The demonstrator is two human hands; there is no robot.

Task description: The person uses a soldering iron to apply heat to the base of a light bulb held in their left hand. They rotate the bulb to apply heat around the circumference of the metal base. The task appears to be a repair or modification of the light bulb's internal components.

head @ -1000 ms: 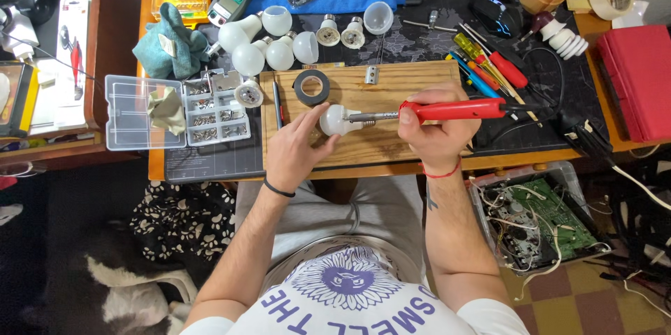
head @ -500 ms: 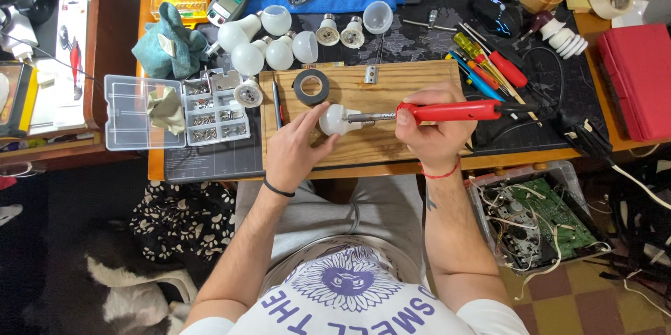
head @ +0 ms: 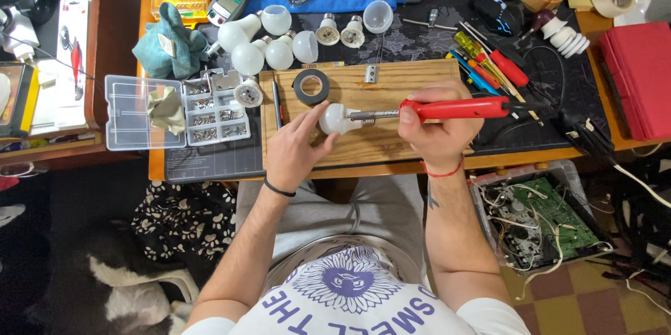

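Pale wood, a rectangular board, lies under both your hands on a dark cutting mat. Your left hand cups a white LED bulb lying on its side, fingers curled against it. Your right hand is closed around a red-handled soldering iron, its metal tip at the bulb's base. A black tape roll sits just beyond your left fingers; further out, more white bulbs. Left of your left hand stands a clear plastic parts box.
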